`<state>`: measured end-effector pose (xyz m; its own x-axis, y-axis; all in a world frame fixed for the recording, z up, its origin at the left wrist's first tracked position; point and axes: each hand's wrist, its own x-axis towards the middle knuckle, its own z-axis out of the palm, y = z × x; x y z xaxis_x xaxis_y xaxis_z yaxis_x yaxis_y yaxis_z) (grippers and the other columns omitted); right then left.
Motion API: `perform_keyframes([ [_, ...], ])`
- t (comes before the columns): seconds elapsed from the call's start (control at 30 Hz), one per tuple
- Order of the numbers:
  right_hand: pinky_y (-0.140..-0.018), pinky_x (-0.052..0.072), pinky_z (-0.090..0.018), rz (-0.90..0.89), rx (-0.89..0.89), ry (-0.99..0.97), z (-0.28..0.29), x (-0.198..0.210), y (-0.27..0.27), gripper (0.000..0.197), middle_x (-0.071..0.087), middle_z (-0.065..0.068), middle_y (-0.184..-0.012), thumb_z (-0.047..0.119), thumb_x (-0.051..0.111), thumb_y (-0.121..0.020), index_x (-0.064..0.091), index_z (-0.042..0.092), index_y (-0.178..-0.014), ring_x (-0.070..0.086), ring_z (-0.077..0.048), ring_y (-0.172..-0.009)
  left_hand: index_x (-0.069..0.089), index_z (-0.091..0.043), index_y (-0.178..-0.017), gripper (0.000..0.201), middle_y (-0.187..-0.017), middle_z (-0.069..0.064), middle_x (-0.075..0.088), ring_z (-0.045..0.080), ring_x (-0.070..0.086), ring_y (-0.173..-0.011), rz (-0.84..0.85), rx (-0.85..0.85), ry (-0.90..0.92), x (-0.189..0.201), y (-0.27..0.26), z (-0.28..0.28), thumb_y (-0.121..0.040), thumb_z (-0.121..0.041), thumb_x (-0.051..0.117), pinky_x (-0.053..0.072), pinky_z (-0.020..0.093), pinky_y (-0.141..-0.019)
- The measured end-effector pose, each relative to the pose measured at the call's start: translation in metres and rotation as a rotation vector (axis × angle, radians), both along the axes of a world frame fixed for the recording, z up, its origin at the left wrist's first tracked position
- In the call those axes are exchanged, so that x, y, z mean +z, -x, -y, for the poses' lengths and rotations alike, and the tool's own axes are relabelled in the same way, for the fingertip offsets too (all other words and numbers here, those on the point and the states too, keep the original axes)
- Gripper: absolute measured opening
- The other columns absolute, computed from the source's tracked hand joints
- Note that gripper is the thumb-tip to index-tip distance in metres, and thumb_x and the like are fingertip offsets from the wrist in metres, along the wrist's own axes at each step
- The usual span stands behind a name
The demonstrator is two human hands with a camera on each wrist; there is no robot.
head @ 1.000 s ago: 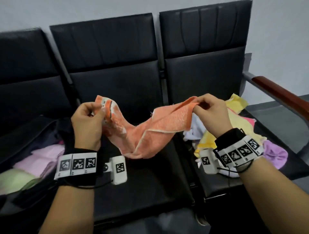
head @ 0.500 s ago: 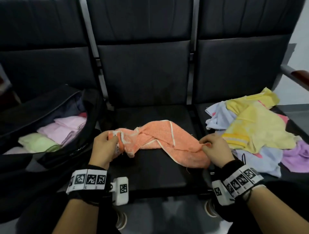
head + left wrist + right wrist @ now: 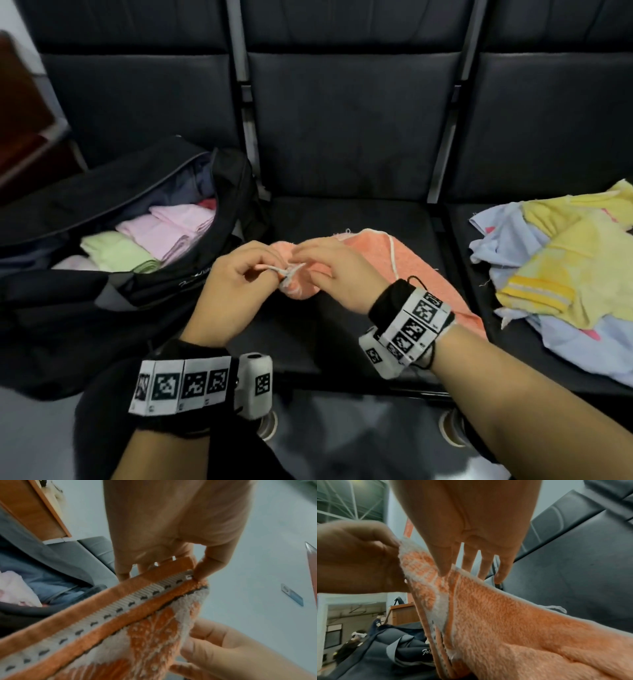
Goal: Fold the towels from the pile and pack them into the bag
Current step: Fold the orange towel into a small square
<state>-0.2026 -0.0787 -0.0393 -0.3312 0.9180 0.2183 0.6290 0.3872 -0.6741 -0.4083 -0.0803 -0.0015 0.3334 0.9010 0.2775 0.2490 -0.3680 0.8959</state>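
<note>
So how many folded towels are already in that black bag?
3 that I can make out: a pale green one at the front of the bag, a pink one behind it, and a paler pink one at the near edge. More may lie underneath.

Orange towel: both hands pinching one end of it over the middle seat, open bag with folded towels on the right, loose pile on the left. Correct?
Not quite: the sides are swapped. In the head view the bag with the folded towels sits on the left and the loose pile on the right. The rest holds: left hand and right hand both pinch one end of the orange towel over the middle seat.
</note>
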Motion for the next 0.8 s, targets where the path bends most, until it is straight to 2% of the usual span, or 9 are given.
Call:
perform_keyframes([
  [0.1, -0.091, 0.044, -0.036, 0.092, -0.018, -0.021, -0.003, -0.005, 0.007, 0.015, 0.068, 0.002, -0.092, 0.004, 0.064, -0.084, 0.073, 0.011, -0.094, 0.057, -0.020, -0.095, 0.069, -0.011, -0.071, 0.017, -0.085, 0.001, 0.067, 0.020, 0.064, -0.083, 0.013, 0.058, -0.063, 0.004, 0.015, -0.001, -0.073, 0.000, 0.056, 0.056, 0.042, -0.070],
  [0.2, -0.086, 0.044, -0.042, 0.240, -0.073, 0.015, -0.003, -0.018, -0.003, 0.006, 0.065, 0.000, -0.082, 0.007, 0.060, -0.083, 0.065, 0.008, -0.079, 0.056, -0.021, -0.084, 0.066, -0.020, -0.069, 0.019, -0.080, -0.005, 0.066, 0.013, 0.061, -0.078, 0.096, 0.234, -0.086, 0.006, 0.031, -0.006, -0.076, -0.007, 0.053, 0.049, 0.032, -0.072],
  [0.3, -0.091, 0.043, -0.041, 0.402, -0.174, 0.044, 0.001, -0.033, -0.029, 0.014, 0.070, -0.001, -0.094, 0.015, 0.059, -0.083, 0.070, 0.014, -0.092, 0.060, -0.024, -0.093, 0.068, -0.026, -0.069, 0.020, -0.069, -0.013, 0.064, 0.006, 0.054, -0.070, 0.260, 0.485, -0.055, 0.007, 0.047, -0.015, -0.076, -0.016, 0.052, 0.044, 0.022, -0.065],
  [0.43, -0.088, 0.045, -0.042, 0.482, -0.468, 0.048, 0.006, -0.039, -0.081, 0.019, 0.072, -0.005, -0.094, 0.015, 0.061, -0.082, 0.073, 0.018, -0.097, 0.062, -0.032, -0.093, 0.067, -0.028, -0.066, 0.026, -0.062, -0.016, 0.059, 0.002, 0.050, -0.064, 0.451, 0.774, -0.074, 0.006, 0.065, -0.027, -0.078, -0.013, 0.050, 0.041, 0.017, -0.059],
  [0.53, -0.081, 0.048, -0.041, 0.356, -0.646, 0.081, 0.011, -0.036, -0.113, 0.021, 0.070, -0.003, -0.090, 0.009, 0.059, -0.081, 0.069, 0.020, -0.095, 0.062, -0.029, -0.089, 0.063, -0.029, -0.069, 0.023, -0.060, -0.019, 0.059, -0.005, 0.050, -0.061, 0.435, 0.868, -0.048, -0.003, 0.065, -0.028, -0.079, -0.015, 0.048, 0.041, 0.014, -0.060],
  [0.6, -0.073, 0.050, -0.037, 0.200, -0.703, 0.093, 0.013, -0.030, -0.121, 0.022, 0.068, 0.001, -0.084, 0.007, 0.056, -0.082, 0.066, 0.022, -0.094, 0.063, -0.023, -0.081, 0.060, -0.030, -0.072, 0.025, -0.060, -0.022, 0.061, -0.008, 0.051, -0.058, 0.360, 0.865, 0.013, -0.012, 0.057, -0.028, -0.082, -0.012, 0.045, 0.043, 0.013, -0.058],
  [0.63, -0.070, 0.050, -0.034, 0.139, -0.695, 0.081, 0.013, -0.026, -0.120, 0.022, 0.067, 0.004, -0.081, 0.008, 0.055, -0.082, 0.065, 0.024, -0.093, 0.063, -0.019, -0.077, 0.059, -0.032, -0.076, 0.029, -0.065, -0.017, 0.063, -0.004, 0.053, -0.059, 0.321, 0.828, 0.072, -0.018, 0.051, -0.028, -0.082, -0.008, 0.044, 0.045, 0.017, -0.058],
  [0.73, -0.063, 0.043, -0.017, 0.027, -0.548, 0.031, 0.014, -0.007, -0.104, 0.023, 0.066, 0.014, -0.075, 0.013, 0.057, -0.079, 0.061, 0.035, -0.082, 0.061, -0.001, -0.073, 0.062, -0.032, -0.088, 0.045, -0.081, 0.005, 0.064, 0.018, 0.060, -0.070, 0.155, 0.548, 0.218, -0.031, 0.023, -0.023, -0.085, 0.007, 0.040, 0.050, 0.033, -0.066],
  [0.8, -0.061, 0.039, -0.009, -0.002, -0.429, 0.017, 0.018, 0.006, -0.089, 0.018, 0.065, 0.016, -0.073, 0.018, 0.060, -0.077, 0.059, 0.037, -0.076, 0.061, 0.002, -0.074, 0.069, -0.022, -0.082, 0.044, -0.080, 0.004, 0.071, 0.017, 0.064, -0.073, 0.048, 0.361, 0.216, -0.029, -0.002, -0.013, -0.086, 0.012, 0.041, 0.052, 0.030, -0.071],
])
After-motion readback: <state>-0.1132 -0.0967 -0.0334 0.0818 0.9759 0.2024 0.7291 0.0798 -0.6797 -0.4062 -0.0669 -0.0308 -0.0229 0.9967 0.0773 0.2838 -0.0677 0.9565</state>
